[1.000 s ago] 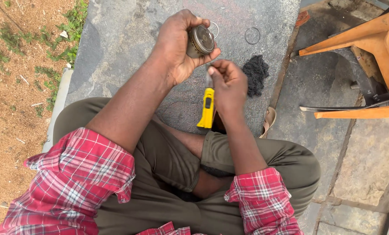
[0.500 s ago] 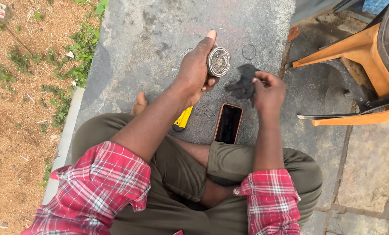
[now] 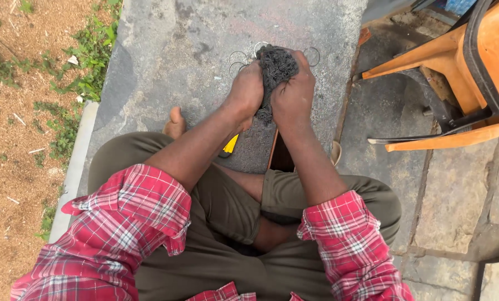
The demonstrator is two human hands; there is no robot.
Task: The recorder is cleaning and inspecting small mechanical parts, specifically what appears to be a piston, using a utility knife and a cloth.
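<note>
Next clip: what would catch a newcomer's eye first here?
Both hands meet at top centre over the grey stone slab: the left hand and right hand clutch a dark rag between them. An orange plastic chair fills the top right corner, and thin wire rings lie on the slab behind the hands.

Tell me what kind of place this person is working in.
Probably outdoors, at a yard edge or roadside spot. The person sits cross-legged on a grey stone slab, with bare earth and weeds beside it and an orange plastic chair nearby. Both hands, left hand and right hand, grip a dark rag.
</note>
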